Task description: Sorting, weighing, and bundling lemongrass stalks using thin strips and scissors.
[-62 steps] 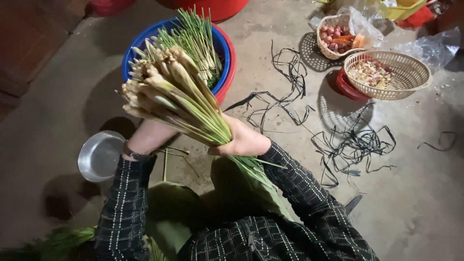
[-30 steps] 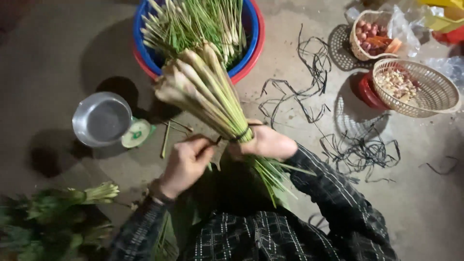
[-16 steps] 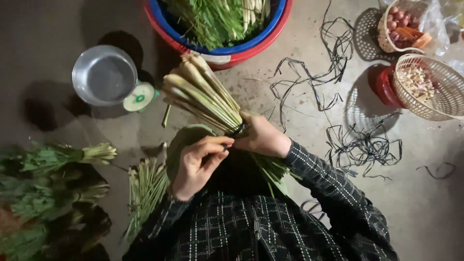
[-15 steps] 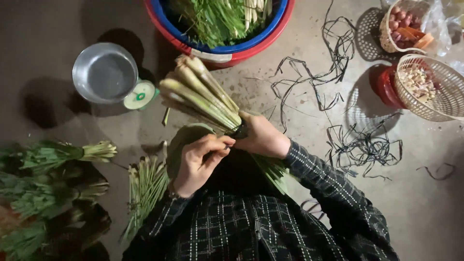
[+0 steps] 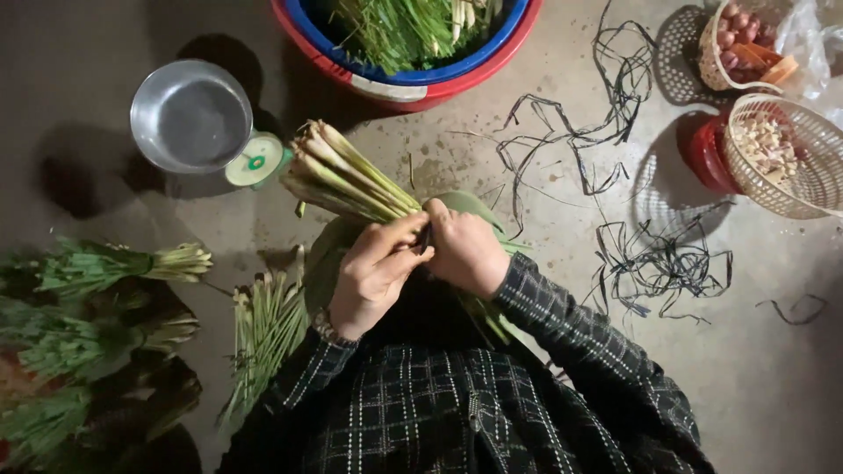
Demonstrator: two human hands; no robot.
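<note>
One lemongrass bundle [image 5: 347, 175] held at centre. Two hands [image 5: 378, 272]. One metal bowl [image 5: 191, 116] at 10 o'clock. One blue-red basin [image 5: 413, 83] at 12. Two woven baskets [image 5: 812, 184] at 2. Three tied bundles [image 5: 114, 263] at 8.

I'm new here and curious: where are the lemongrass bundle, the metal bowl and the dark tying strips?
lemongrass bundle [image 5: 347, 180], head view, pale stalk ends.
metal bowl [image 5: 191, 116], head view, inside bottom.
dark tying strips [image 5: 663, 268], head view, tangled heap.
</note>
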